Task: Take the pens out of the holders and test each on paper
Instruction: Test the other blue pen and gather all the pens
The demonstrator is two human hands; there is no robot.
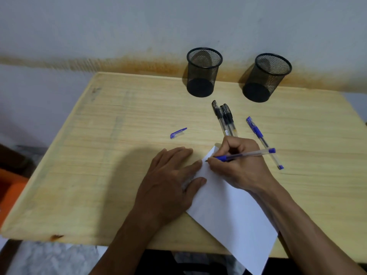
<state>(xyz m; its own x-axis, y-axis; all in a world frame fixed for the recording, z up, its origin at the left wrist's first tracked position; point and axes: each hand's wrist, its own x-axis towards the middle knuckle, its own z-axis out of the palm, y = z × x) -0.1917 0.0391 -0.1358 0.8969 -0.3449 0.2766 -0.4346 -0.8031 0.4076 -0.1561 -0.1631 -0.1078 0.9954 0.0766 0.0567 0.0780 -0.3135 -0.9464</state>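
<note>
My right hand (236,163) grips an uncapped blue pen (246,155) with its tip on the far corner of a white sheet of paper (228,213). My left hand (170,179) lies flat, its fingers pressing the sheet's left edge. The pen's blue cap (178,133) lies loose on the wooden table (103,155). Three capped black pens (224,119) lie side by side beyond my right hand. A capped blue pen (262,139) lies to their right. Two black mesh holders (203,72) (267,77) stand at the back, with no pens showing in them.
The table's far edge meets a grey wall with a rust-coloured stain. The paper overhangs the table's near edge. An orange object (10,187) sits on the floor at the left.
</note>
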